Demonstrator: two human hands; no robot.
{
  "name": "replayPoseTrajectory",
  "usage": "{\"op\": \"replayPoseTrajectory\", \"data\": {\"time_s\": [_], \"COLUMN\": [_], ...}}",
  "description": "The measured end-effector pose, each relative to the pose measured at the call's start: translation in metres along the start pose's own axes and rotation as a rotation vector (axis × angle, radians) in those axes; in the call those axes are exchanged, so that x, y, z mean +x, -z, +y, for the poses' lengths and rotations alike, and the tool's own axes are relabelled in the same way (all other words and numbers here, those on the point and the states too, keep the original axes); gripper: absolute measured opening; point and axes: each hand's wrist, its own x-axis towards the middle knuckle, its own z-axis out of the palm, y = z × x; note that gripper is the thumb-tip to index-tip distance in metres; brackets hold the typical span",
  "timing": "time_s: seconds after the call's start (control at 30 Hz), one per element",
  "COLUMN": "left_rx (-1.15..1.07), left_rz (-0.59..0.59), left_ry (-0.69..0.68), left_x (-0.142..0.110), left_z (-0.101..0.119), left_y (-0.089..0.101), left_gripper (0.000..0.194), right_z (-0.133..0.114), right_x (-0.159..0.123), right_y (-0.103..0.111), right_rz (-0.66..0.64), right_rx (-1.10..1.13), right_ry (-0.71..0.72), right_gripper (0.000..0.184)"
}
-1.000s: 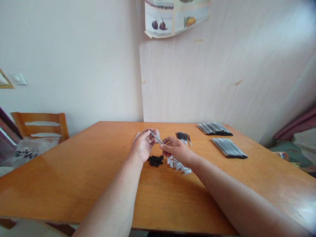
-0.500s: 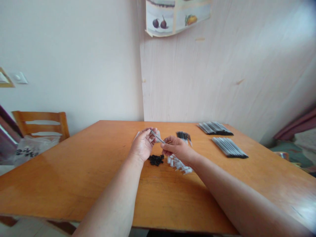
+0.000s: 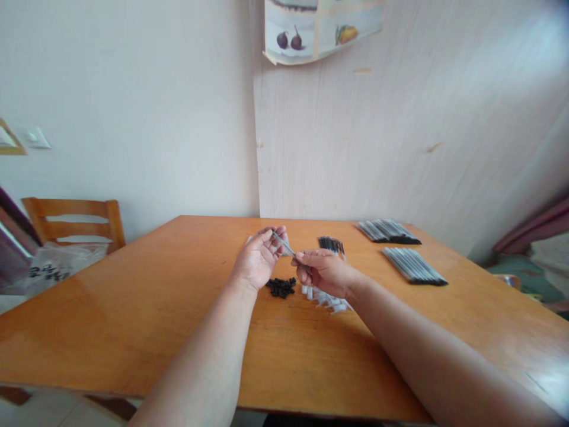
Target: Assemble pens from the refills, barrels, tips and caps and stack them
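One slim grey pen (image 3: 283, 242) is held aslant in the air above the middle of the table (image 3: 155, 296), its upper end in the left hand (image 3: 258, 258) and its lower end in the right hand (image 3: 328, 271). The left thumb and forefinger close narrowly on it while the other fingers spread loosely, palm partly showing; the right hand is more tightly bent, thumb against fingers, covering the pen's lower end, so how that end is finished cannot be made out. A pale thing (image 3: 287, 239) behind the left hand is mostly hidden, its nature unclear. Just below the hands lies one heap of small black pieces (image 3: 281, 287), too tangled to count, and beside it a group of white pieces (image 3: 338, 307), partly covered by the right hand and likewise uncountable. Beyond the right hand is one bunch of thin black-ended sticks (image 3: 331, 244), its near part hidden. Farther right rest two rows of grey pens with black ends, a near row (image 3: 415, 265) and a far row (image 3: 386, 231), too closely packed for a sure count. One wooden chair (image 3: 71, 209) and one clear plastic bag (image 3: 57, 267) with blurred dark writing stand at the left, and the poster (image 3: 291, 35) on the wall is cut off at the top.
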Motion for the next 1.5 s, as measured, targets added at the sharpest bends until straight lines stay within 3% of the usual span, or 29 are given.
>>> {"op": "replayPoseTrajectory", "data": {"time_s": [0.2, 0.47, 0.6, 1.17, 1.4, 1.5], "left_rx": [0.007, 0.061, 0.058, 0.022, 0.008, 0.087], "left_rz": [0.024, 0.148, 0.106, -0.068, -0.004, -0.031], "left_ry": [-0.011, -0.043, -0.033, -0.043, 0.001, 0.02], "left_x": [0.001, 0.006, 0.006, 0.003, 0.002, 0.001], "left_z": [-0.002, -0.009, -0.009, -0.005, -0.009, -0.012], "left_y": [0.0, 0.004, 0.004, 0.001, -0.001, -0.002], "left_gripper": [0.013, 0.014, 0.016, 0.012, 0.016, 0.023], "right_z": [-0.001, 0.001, 0.001, 0.005, 0.002, 0.0], "right_x": [0.001, 0.004, 0.003, 0.003, 0.003, 0.005], "right_y": [0.004, 0.002, 0.001, 0.013, 0.011, 0.013], "right_rz": [-0.024, 0.126, 0.144, -0.097, -0.049, -0.017], "right_rx": [0.063, -0.123, -0.168, 0.1, 0.066, 0.035], "right_ry": [-0.044, 0.046, 0.064, -0.012, -0.004, 0.031], "right_gripper": [0.025, 0.029, 0.033, 0.026, 0.027, 0.029]}}
